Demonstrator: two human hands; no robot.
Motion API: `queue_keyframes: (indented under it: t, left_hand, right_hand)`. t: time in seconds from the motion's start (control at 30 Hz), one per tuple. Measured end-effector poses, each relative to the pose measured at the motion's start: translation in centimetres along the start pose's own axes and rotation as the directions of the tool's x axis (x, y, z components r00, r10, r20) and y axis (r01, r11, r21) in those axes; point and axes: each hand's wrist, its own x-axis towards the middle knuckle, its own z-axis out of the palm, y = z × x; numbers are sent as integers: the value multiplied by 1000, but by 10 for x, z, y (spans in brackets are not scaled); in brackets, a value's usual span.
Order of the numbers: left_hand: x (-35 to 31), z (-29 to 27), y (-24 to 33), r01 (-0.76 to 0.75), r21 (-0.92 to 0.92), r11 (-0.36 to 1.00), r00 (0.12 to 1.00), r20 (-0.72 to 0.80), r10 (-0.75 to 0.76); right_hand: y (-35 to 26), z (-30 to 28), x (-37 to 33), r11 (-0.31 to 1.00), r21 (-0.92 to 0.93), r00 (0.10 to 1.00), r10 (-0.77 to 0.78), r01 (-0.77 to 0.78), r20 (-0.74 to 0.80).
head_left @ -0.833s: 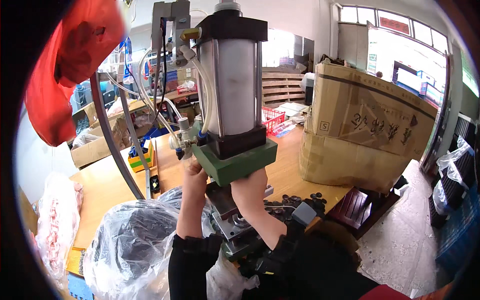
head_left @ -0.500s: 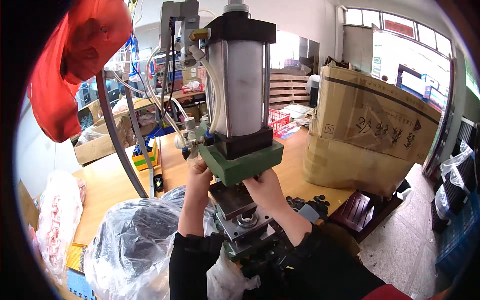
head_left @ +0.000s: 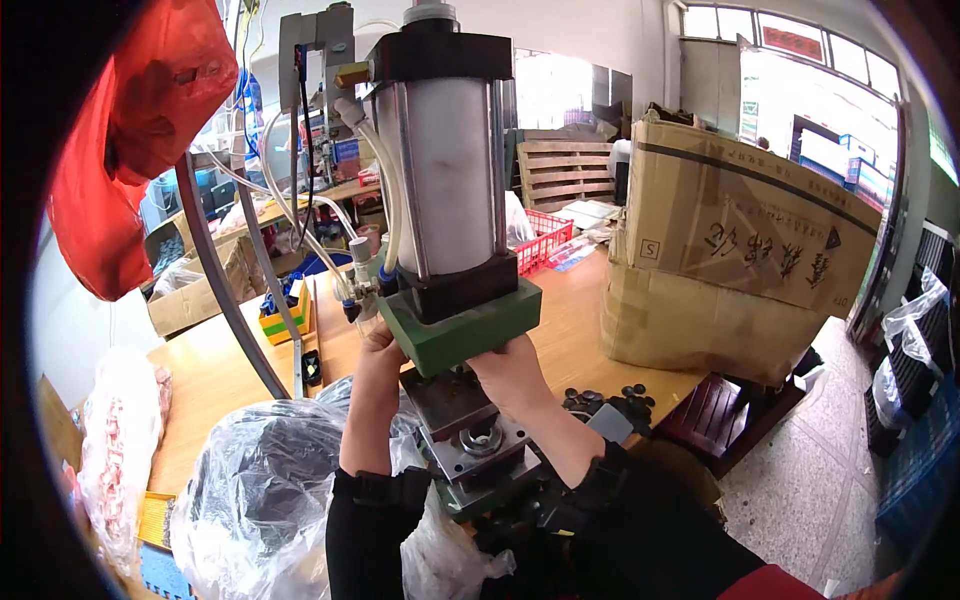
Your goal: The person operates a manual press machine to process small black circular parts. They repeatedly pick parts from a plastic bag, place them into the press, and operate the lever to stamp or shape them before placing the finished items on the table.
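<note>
At wooden bench (head_left: 570, 320), see press (head_left: 450, 180) upright, long axis near vertical. Has green head block (head_left: 460, 328) just above and between left hand (head_left: 378, 350) and right hand (head_left: 507, 368); can't tell finger spread or grip.

A green block (head_left: 462, 335) is showing beneath a pale grey cylinder (head_left: 450, 180) capped in black, above an orange-brown table (head_left: 572, 320). Black discs (head_left: 632, 408) are dotting its right edge, where a tan carton (head_left: 730, 250) is bearing a dark stripe. A yellow-and-green bin (head_left: 288, 318) is brightening the left half; at the left edge, a clear bag (head_left: 115, 435) is displaying pink and white. Black sleeves (head_left: 375, 535) are darkening the near edge.
</note>
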Motion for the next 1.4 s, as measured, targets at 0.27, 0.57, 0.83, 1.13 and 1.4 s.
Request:
queue_keyframes:
  t: [0.27, 0.57, 0.83, 1.13, 1.4]
  left_hand:
    - [-5, 1, 2, -17, -18, 1000, 999, -48, 17]
    - [-8, 10, 2, -3, -46, 999, 996, -94, -2]
    - [-7, 5, 4, -16, -16, 1000, 999, -46, 15]
    - [-11, 6, 9, 9, -29, 1000, 996, -92, -11]
    - [-10, 9, 5, -13, -46, 999, 998, -68, 10]
  right_hand:
    - [2, 21, -5, 984, -161, 979, -108, 80, -172]
    - [7, 34, -9, 929, -349, 937, -226, 125, -266]
    - [2, -7, 1, 972, -191, 984, -114, 139, 140]
    - [-3, 7, 0, 976, -197, 995, -95, 92, -10]
    - [-3, 27, -7, 954, -291, 957, -146, 69, -250]
